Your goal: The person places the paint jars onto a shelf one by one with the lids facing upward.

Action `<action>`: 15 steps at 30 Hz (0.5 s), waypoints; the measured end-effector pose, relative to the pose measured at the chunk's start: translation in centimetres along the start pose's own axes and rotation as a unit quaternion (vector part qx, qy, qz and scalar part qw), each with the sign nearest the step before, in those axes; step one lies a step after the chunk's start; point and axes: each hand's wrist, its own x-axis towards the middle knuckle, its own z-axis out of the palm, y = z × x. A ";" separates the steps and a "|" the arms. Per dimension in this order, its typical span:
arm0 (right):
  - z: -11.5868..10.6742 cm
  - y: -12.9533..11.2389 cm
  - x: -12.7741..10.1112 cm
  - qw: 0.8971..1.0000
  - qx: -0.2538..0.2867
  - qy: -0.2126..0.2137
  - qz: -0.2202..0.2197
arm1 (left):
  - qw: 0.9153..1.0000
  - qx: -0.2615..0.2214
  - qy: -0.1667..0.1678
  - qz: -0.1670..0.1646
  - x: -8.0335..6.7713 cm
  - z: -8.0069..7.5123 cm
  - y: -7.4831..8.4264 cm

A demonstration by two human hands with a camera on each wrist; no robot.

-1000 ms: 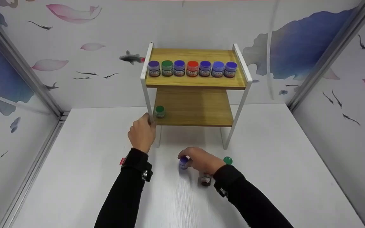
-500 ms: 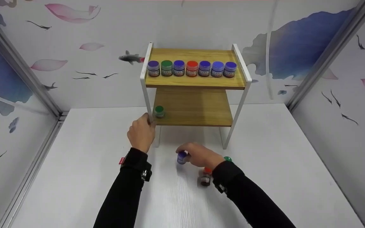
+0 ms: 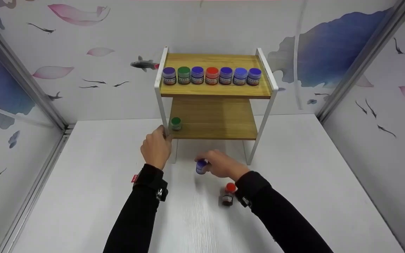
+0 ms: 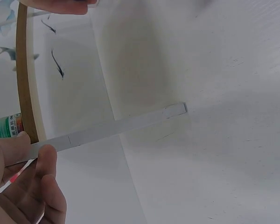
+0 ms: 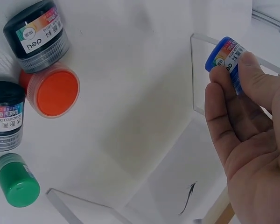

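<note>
A person's right hand (image 3: 222, 165) pinches a small blue-capped paint jar (image 3: 201, 166) between thumb and fingertips (image 5: 219, 77), holding it clear of the white table (image 3: 100, 182) just in front of a two-tier wooden shelf rack (image 3: 216, 92). In the right wrist view the jar (image 5: 225, 57) lies tilted in the fingers, its printed label facing the camera.

The left hand (image 3: 156, 148) grips the rack's white front-left leg (image 3: 162, 116), fingers and thumb curled round it; the left wrist view shows the thumb and a finger (image 4: 47, 163) closed on the white bar (image 4: 116, 127), with the wooden edge of the lower shelf (image 4: 23, 74) running beside it.

On that lower shelf a single green-capped jar (image 3: 176, 123) stands at the front-left corner, just beside the gripped leg. On the top shelf seven jars (image 3: 211, 76) stand in a row, most with blue or purple caps, one green and one red.

On the table near the right wrist an orange-capped jar (image 3: 229, 195) stands. The right wrist view shows four jars grouped there: an orange-capped one (image 5: 52, 91), two that show dark (image 5: 37, 35) (image 5: 5, 122), and a green-capped one (image 5: 16, 181). Both sleeves are black. The booth walls (image 3: 83, 52) carry prints of fish and petals.
</note>
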 end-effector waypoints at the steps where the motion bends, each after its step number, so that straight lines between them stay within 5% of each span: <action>1: -0.1 0.0 0.0 1.000 -0.001 0.002 0.000 | 1.000 -0.001 0.002 0.001 0.0 0.0 0.0; 15: -2.0 -0.9 0.2 0.999 -0.014 0.027 -0.025 | 1.000 0.007 -0.006 -0.011 -0.1 0.0 0.1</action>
